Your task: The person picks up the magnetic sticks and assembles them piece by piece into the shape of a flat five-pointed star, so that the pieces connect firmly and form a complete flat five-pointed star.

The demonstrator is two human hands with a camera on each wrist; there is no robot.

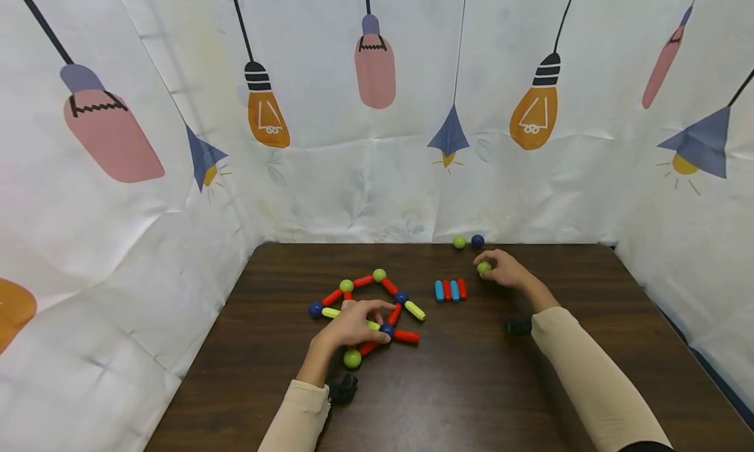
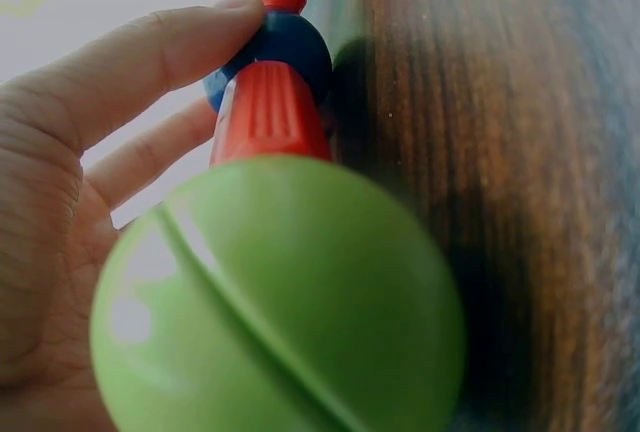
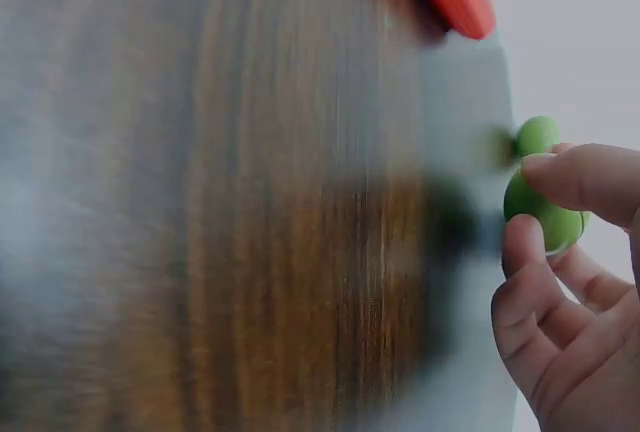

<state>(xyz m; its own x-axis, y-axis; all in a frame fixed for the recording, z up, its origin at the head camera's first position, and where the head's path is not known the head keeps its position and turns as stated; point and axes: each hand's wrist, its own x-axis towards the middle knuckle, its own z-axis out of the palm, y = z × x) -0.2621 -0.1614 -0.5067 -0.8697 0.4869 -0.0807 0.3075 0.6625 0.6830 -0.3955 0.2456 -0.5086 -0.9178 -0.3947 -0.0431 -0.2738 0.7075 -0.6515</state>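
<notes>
At the near side of a frame of rods and balls, my left hand (image 1: 352, 322) grips a dark blue ball (image 1: 386, 330) between thumb and fingers. A red rod (image 1: 406, 336) sticks out to the right from that ball. Large in the left wrist view is a green ball (image 2: 280, 302), joined by a red rod (image 2: 270, 112) to the gripped blue ball (image 2: 290, 44). Off to the right, my right hand (image 1: 505, 270) pinches a single green ball (image 1: 484, 267); the right wrist view shows this green ball (image 3: 540, 210) between thumb and fingertips.
Red and blue rods (image 1: 451, 290) lie side by side between the hands. A loose green ball (image 1: 459, 242) and a blue ball (image 1: 478, 241) sit at the far edge of the brown table (image 1: 471, 386). Printed cloth (image 1: 330, 197) hangs behind and along the sides.
</notes>
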